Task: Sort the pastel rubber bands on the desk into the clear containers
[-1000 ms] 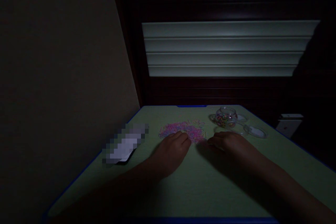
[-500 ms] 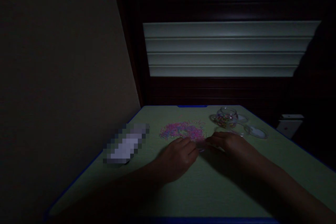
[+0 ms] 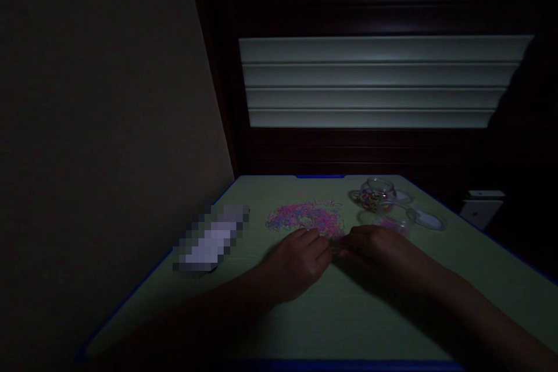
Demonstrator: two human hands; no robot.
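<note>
A loose pile of tiny thin pink, purple and blue pieces, looking like small rubber bands (image 3: 300, 216), lies on the pale green tabletop (image 3: 349, 325). At its near edge, my left hand (image 3: 305, 258) rests with curled fingers. My right hand (image 3: 372, 244) faces it, its fingers pinched together low over the table. A narrow gap separates the fingertips, with a few faint strands there; what either hand pinches is too dark to make out. Just beyond my right hand stands a clear container (image 3: 407, 218) with some pink pieces inside.
Behind that container is a round clear jar (image 3: 377, 195) holding multicoloured bits. Clear lids with white labels (image 3: 428, 220) lie to the right. A blurred-out pale object (image 3: 211, 238) lies at the left table edge. A wall rises on the left, and dark panelling stands behind.
My right hand has shifted slightly down and toward my left hand. Pink pieces now show in the clear container behind it. My left hand has barely moved.
</note>
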